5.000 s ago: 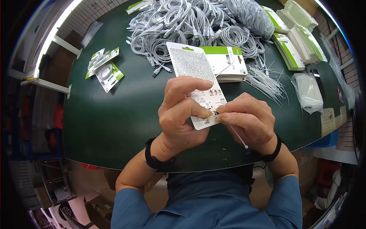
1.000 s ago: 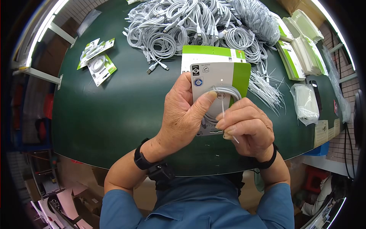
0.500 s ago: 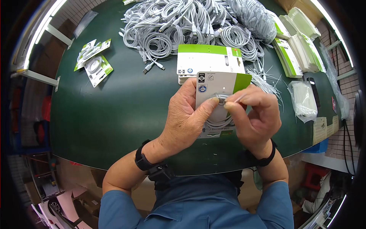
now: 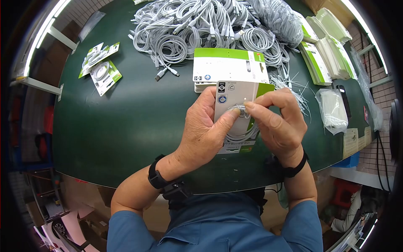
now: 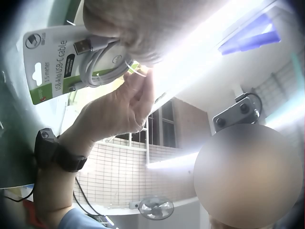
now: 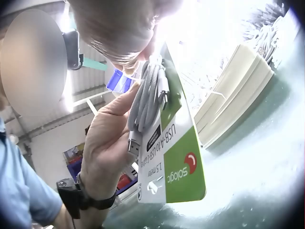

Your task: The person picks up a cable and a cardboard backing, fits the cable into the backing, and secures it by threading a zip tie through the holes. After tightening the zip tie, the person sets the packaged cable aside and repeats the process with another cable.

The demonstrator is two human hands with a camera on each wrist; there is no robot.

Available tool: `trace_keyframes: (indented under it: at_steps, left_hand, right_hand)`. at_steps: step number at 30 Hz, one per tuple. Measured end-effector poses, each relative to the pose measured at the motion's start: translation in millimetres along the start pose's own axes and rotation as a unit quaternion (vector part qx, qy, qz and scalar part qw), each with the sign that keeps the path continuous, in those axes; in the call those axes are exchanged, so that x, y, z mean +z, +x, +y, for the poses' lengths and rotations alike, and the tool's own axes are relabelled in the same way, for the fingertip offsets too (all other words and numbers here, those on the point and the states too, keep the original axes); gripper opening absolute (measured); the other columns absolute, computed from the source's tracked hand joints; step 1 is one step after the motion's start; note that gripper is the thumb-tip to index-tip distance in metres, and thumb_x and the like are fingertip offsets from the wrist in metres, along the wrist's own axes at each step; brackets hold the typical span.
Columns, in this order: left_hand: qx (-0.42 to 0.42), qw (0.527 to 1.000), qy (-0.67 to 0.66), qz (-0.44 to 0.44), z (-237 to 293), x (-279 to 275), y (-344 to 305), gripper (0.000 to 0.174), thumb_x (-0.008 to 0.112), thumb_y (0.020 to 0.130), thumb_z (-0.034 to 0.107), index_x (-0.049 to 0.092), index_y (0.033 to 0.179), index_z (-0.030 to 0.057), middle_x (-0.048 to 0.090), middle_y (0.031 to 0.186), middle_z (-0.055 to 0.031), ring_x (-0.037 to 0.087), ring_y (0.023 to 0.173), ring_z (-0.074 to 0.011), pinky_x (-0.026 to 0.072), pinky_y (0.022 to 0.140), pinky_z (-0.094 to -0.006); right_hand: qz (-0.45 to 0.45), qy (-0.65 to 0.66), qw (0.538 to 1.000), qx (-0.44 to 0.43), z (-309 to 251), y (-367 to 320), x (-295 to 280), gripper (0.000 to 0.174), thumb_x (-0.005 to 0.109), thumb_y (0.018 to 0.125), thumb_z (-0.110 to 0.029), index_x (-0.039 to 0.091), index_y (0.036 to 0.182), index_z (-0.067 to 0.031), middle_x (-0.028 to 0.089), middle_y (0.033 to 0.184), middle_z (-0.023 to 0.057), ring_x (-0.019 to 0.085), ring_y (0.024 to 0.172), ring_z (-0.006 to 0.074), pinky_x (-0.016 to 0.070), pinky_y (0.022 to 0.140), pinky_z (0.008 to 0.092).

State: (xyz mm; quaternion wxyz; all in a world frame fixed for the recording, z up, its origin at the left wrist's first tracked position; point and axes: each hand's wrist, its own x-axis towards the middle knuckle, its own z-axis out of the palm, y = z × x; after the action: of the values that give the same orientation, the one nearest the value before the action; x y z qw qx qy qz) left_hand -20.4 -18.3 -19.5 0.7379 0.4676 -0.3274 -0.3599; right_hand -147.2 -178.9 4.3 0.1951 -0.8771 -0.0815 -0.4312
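My left hand (image 4: 203, 130) holds a white-and-green packaging card (image 4: 237, 90), its thumb pressing a coiled white USB cable (image 4: 242, 136) against the card's front. In the right wrist view the coil (image 6: 145, 102) shows its metal plugs, and the print reads USB-A to USB-C cable. A thin white cable tie (image 5: 135, 70) loops out over the coil in the left wrist view. Thumb and forefinger of my right hand (image 4: 282, 122) pinch this tie close beside the left thumb. The left fingers behind the card are hidden in the head view.
Behind the card stands a stack of similar cards (image 4: 228, 71), with a big heap of coiled cables (image 4: 189, 33) beyond. Loose cable ties (image 4: 299, 95) and a bag of ties (image 4: 333, 110) lie right, near more card stacks (image 4: 315, 65). Cards with cables (image 4: 105, 80) lie left.
Five seconds ago the card's printed back faced up; now the coil side does. Over the last second the right hand has risen from the coil's lower edge to beside the left thumb.
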Motion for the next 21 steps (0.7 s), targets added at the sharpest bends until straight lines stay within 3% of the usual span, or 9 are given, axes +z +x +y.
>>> trace_keyframes:
  at_steps: [2,5,9,21]
  left_hand:
    - [0.001,1.0,-0.012,-0.016,1.2,-1.7,0.2,0.04,0.064,0.106,0.002,0.051,0.143,-0.0031,0.067,0.138,-0.0159,0.066,0.126,-0.0192,0.0522,0.111,-0.0373]
    - [0.01,1.0,-0.005,0.004,2.3,-0.8,0.9,0.035,0.063,0.105,0.0,0.053,0.138,-0.0048,0.07,0.13,-0.0141,0.067,0.119,-0.0157,0.0559,0.103,-0.0333]
    - [0.019,1.0,-0.007,0.0,1.1,-1.2,0.4,0.036,0.064,0.105,0.001,0.053,0.139,-0.0042,0.069,0.133,-0.0146,0.067,0.121,-0.0168,0.0541,0.107,-0.0345]
    - [0.014,1.0,-0.002,-0.009,2.1,-2.8,-0.6,0.039,0.064,0.106,0.001,0.052,0.143,-0.0028,0.068,0.137,-0.0149,0.066,0.126,-0.019,0.0519,0.112,-0.0374]
  right_hand:
    - [-0.001,-0.005,1.0,-0.024,-1.6,-0.2,-1.9,0.04,0.081,0.074,0.006,0.081,0.113,-0.0042,0.07,0.107,0.0093,0.069,0.088,0.0246,0.0597,0.072,0.0343]
    - [0.001,0.0,0.999,-0.042,-3.5,-2.5,-3.9,0.041,0.082,0.072,0.004,0.082,0.113,-0.0045,0.072,0.11,0.0108,0.071,0.09,0.0256,0.0616,0.073,0.0341]
    - [0.024,0.017,0.999,-0.035,-3.0,-5.7,-1.7,0.042,0.083,0.071,0.006,0.081,0.112,-0.0044,0.075,0.111,0.0128,0.073,0.09,0.0264,0.0622,0.072,0.0349]
    - [0.044,0.036,0.998,-0.009,-2.7,-1.8,5.5,0.038,0.086,0.074,0.009,0.08,0.108,-0.0067,0.078,0.104,0.0108,0.072,0.082,0.0243,0.0595,0.069,0.0329]
